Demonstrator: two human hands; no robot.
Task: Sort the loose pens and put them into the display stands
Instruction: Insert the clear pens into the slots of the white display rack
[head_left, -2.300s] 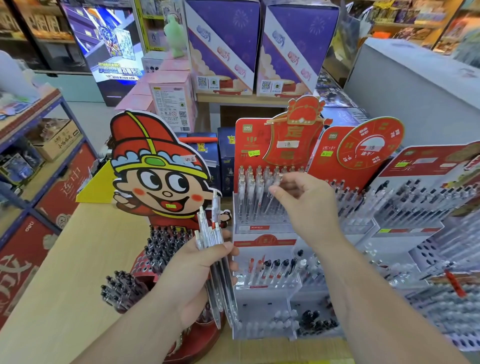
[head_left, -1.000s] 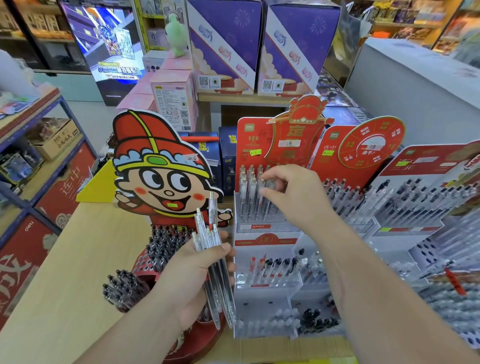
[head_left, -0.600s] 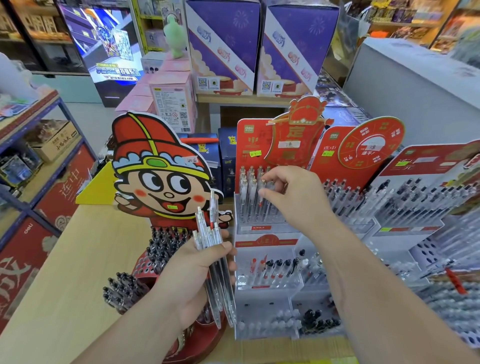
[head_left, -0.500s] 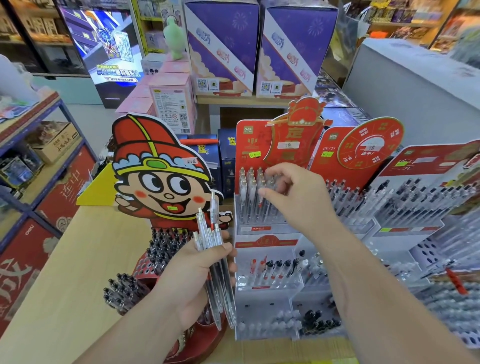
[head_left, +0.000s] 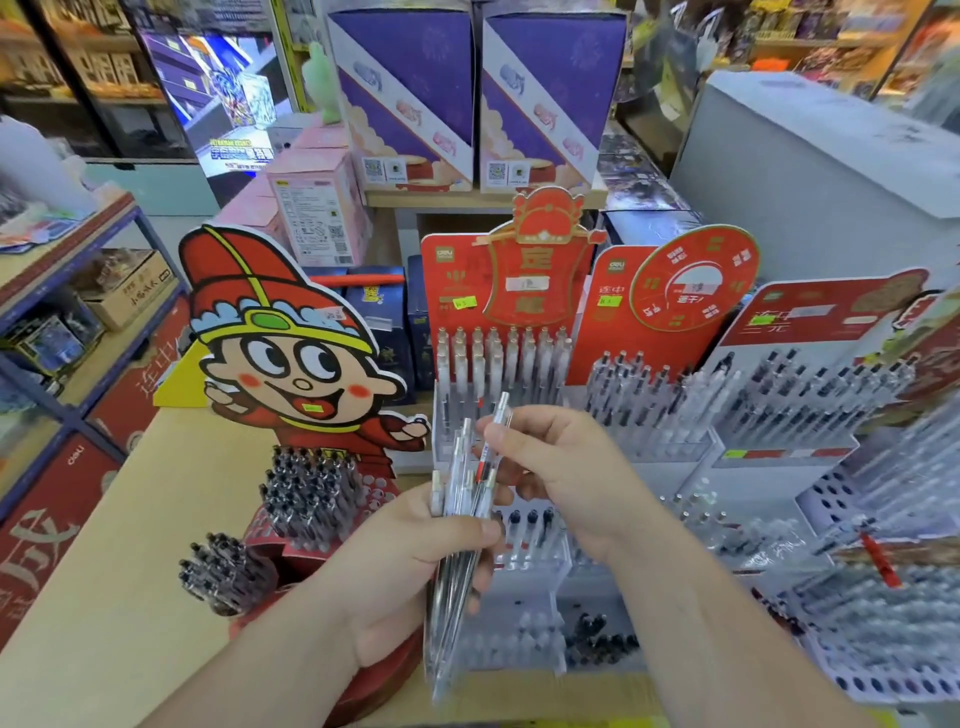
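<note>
You stand at a pale wooden worktop (head_left: 104, 571) in a stationery shop, with pen displays crowded along its far and right sides. Your left hand (head_left: 410, 566) has its fingers curled round a bundle of clear pens (head_left: 452, 525), thumb laid across the front. It holds the bundle nearly upright in front of the centre display stand (head_left: 457, 270). Your right hand (head_left: 561, 467) pinches a single pen (head_left: 492, 441) with a red section between thumb and forefinger. The top of that pen leans up and to the right, and its lower end sits among the bundle.

The centre display stand has a red backing card. A row of pale-capped pens stands in its top tier and dark-capped pens fill the tiers below. Just right of it is a second stand (head_left: 608, 332) bearing a round red dial, then a third stand (head_left: 810, 322), both stocked with pens. To the left, a cartoon cutout (head_left: 280, 353) in a red hat rises behind a round red holder (head_left: 291, 556) packed with black pens.

Behind the worktop are two purple cartons (head_left: 410, 88) on a wooden shelf, some pink boxes (head_left: 317, 208) and a lit screen (head_left: 218, 104). A blue-framed rack (head_left: 78, 244) runs along the left, and a large grey-white box (head_left: 810, 171) fills the right.
</note>
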